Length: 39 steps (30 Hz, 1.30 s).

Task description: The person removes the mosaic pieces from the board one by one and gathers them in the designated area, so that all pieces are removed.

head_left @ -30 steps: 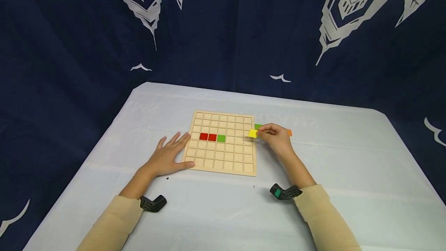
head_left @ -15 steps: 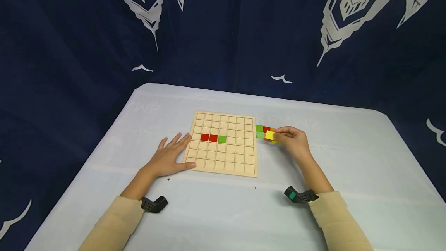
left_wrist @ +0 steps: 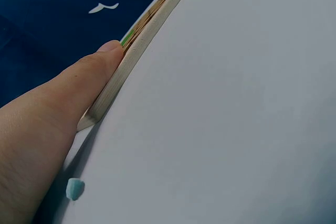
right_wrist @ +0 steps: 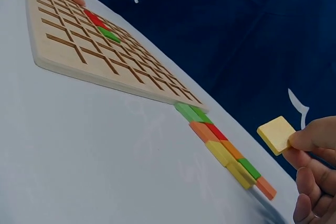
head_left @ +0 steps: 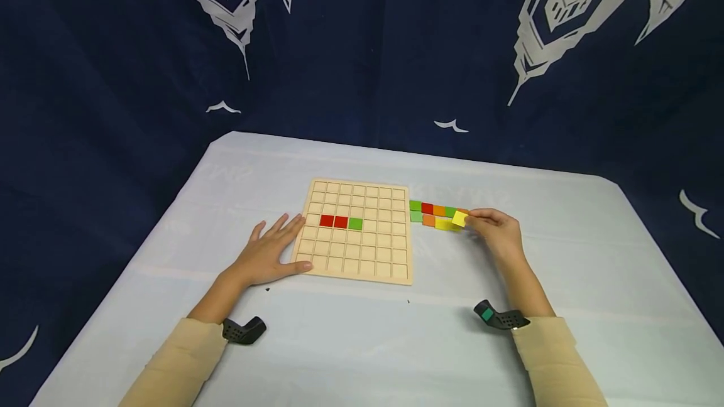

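A wooden grid board [head_left: 362, 250] lies on the table; two red tiles [head_left: 327, 221] and a green tile [head_left: 355, 223] sit side by side in one row of its cells. My left hand [head_left: 266, 256] is spread at the board's left edge, with fingers and thumb resting on the rim. Between thumb and fingertips, my right hand [head_left: 500, 234] pinches a yellow tile [right_wrist: 276, 134], held above the table. Below it, two rows of loose tiles [head_left: 438, 210] in green, red, orange and yellow extend from the board's right edge. The held tile partly covers their right end in the head view.
The white table [head_left: 362, 344] surrounds the board on all sides. A dark blue curtain [head_left: 351, 80] with white prints hangs behind it. Dark wrist devices [head_left: 244, 330] are strapped to both forearms. Small dark specks lie near the board's front edge.
My right hand has moved right with the yellow tile, from above the board's right edge to the far end of the loose tile rows, uncovering more of them. My left hand stays put.
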### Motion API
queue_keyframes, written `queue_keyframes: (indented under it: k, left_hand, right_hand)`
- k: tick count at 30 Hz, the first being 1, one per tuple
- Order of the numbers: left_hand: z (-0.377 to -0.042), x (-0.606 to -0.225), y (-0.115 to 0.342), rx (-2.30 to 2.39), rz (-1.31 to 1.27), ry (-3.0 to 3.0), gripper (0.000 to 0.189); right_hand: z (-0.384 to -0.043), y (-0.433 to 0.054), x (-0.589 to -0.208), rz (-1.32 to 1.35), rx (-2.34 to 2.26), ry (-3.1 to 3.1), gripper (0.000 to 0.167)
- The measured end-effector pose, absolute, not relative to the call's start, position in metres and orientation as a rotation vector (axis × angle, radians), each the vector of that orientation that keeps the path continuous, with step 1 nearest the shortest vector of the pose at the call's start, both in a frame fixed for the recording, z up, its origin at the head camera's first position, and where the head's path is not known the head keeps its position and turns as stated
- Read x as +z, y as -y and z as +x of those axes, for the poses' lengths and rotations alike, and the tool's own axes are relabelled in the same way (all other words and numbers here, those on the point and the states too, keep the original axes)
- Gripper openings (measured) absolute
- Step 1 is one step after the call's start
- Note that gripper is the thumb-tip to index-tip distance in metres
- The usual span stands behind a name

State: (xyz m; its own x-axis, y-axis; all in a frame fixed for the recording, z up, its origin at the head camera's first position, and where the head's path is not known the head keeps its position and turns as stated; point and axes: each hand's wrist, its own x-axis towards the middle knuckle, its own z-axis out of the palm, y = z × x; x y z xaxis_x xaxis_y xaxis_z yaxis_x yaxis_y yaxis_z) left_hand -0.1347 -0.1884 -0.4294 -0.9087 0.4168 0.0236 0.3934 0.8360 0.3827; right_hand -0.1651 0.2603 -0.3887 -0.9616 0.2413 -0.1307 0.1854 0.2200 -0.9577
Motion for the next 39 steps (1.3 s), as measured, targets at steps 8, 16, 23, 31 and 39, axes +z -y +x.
queue_keyframes:
  k: [8, 16, 23, 31, 39]
  left_hand:
    - [-0.134, -0.427, 0.189, 0.597, 0.656, -2.949, 0.099]
    - [-0.134, -0.426, 0.189, 0.598, 0.648, -2.945, 0.099]
    - [-0.134, -0.427, 0.188, 0.599, 0.655, -2.947, 0.099]
    - [-0.135, -0.428, 0.188, 0.595, 0.659, -2.954, 0.099]
    - [-0.135, -0.427, 0.188, 0.589, 0.648, -2.949, 0.099]
  right_hand:
    - [-0.167, -0.272, -0.395, -0.472, 1.858, 2.385, 0.010]
    - [-0.167, -0.277, -0.400, -0.456, 1.679, 2.548, 0.028]
    - [-0.171, -0.276, -0.404, -0.461, 1.533, 2.656, 0.028]
    - [-0.175, -0.275, -0.405, -0.482, 1.464, 2.706, 0.028]
    - [-0.176, -0.274, -0.406, -0.474, 1.430, 2.735, 0.029]
